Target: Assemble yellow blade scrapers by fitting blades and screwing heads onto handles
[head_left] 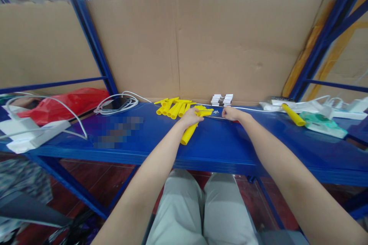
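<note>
My left hand [191, 117] is closed around a yellow tapered tube [188, 134], whose wide end points toward me. My right hand [230, 113] is closed on a thin metal tool [215, 117]. The tool's shaft reaches left toward the yellow piece, and a bit of red shows below the hand; whether the tip touches the tube I cannot tell. More yellow tapered tubes [174, 110] lie in a row just left of and behind my left hand. Small pale pieces [215, 111] rest between the hands, too small to name.
Against the cardboard back wall [218, 46] sits a stack of small white parts [222, 100]. On the left are a red bag [71, 103], coiled white cable [120, 104] and white boxes [28, 132]. At right, a yellow tube [293, 115] lies by a green-white packet [323, 124]. Blue posts frame the shelf [224, 145].
</note>
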Tool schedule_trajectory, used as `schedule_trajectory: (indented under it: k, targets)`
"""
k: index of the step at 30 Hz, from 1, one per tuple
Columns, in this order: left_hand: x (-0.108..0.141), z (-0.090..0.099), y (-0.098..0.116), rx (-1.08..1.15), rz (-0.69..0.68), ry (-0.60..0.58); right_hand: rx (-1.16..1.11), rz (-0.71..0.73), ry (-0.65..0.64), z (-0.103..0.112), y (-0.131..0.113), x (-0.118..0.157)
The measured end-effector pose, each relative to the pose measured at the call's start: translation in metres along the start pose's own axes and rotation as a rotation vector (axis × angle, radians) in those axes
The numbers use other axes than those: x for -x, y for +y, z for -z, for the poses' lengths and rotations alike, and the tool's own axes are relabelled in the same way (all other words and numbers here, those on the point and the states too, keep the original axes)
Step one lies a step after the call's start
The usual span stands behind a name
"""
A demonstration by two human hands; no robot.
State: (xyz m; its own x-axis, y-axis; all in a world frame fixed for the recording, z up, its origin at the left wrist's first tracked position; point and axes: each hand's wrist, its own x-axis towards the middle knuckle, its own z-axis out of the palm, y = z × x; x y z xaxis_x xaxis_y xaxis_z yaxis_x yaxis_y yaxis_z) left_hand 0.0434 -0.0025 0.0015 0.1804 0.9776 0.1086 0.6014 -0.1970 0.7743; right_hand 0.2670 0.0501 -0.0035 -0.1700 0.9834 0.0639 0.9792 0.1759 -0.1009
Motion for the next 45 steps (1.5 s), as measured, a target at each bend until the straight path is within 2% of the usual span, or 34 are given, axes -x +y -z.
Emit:
schedule_trajectory:
  k: [6, 11, 15, 17, 19, 24, 30, 35, 45]
  targets:
    - [0.001, 0.003, 0.003, -0.131, -0.005, 0.010, -0.070, 0.040, 0.054, 0.007, -0.002, 0.003]
    - [0.001, 0.003, 0.003, -0.313, -0.155, 0.046, -0.265, 0.267, 0.311, 0.019, -0.017, 0.009]
    - [0.002, 0.002, 0.004, -0.326, -0.283, -0.018, -0.298, 0.499, 0.477, 0.012, -0.029, 0.020]
    - [0.003, 0.001, 0.005, -0.315, -0.319, -0.045, -0.288, 0.586, 0.479, 0.004, -0.031, 0.027]
    - [0.004, 0.001, 0.006, -0.319, -0.340, -0.041, -0.284, 0.609, 0.467, -0.003, -0.031, 0.034]
    - [0.006, 0.003, 0.006, -0.337, -0.361, -0.030, -0.294, 0.535, 0.422, -0.007, -0.026, 0.042]
    - [0.005, 0.003, 0.005, -0.416, -0.431, -0.052, -0.316, 0.471, 0.413, -0.005, -0.031, 0.043]
    - [0.007, 0.000, 0.006, -0.535, -0.399, -0.097, -0.290, 0.493, 0.413, -0.006, -0.032, 0.045]
    - [0.011, -0.004, 0.007, -0.543, -0.389, -0.087, -0.248, 0.619, 0.422, -0.007, -0.029, 0.045]
